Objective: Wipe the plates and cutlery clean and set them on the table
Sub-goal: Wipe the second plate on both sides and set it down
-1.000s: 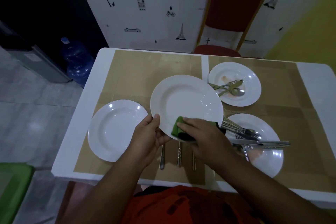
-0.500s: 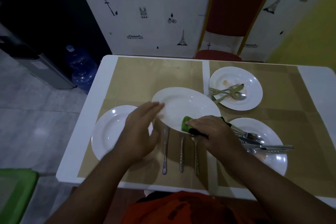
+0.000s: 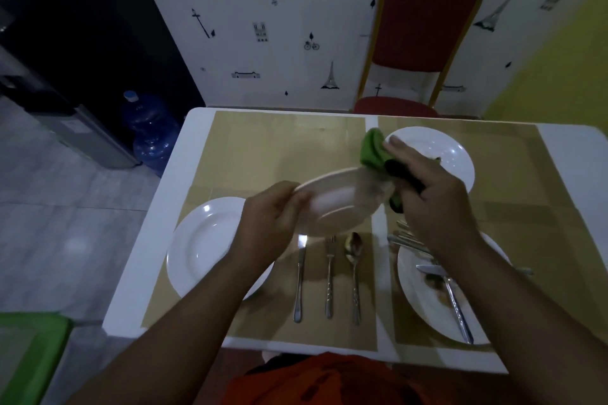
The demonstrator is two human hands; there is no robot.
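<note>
My left hand (image 3: 268,219) grips the left rim of a white plate (image 3: 339,204) held tilted above the table. My right hand (image 3: 427,194) holds a green cloth (image 3: 373,149) against the plate's right edge. Below the plate, a knife (image 3: 300,276), a fork (image 3: 329,276) and a spoon (image 3: 354,273) lie side by side on the tan mat. A clean white plate (image 3: 204,246) sits at the left. At the right a dirty plate (image 3: 424,299) carries several pieces of cutlery (image 3: 455,299). Another plate (image 3: 441,151) lies at the back right, partly hidden by my right hand.
The white table (image 3: 167,207) has tan mats. A red chair (image 3: 427,26) stands behind it against the wall. A blue water bottle (image 3: 151,131) and a grey appliance stand on the floor to the left. A green bin (image 3: 26,358) is at lower left.
The plate has been lifted and tilted over so its underside shows. My right hand with the cloth has moved up to the plate's far right edge. The camera view has shifted down and closer.
</note>
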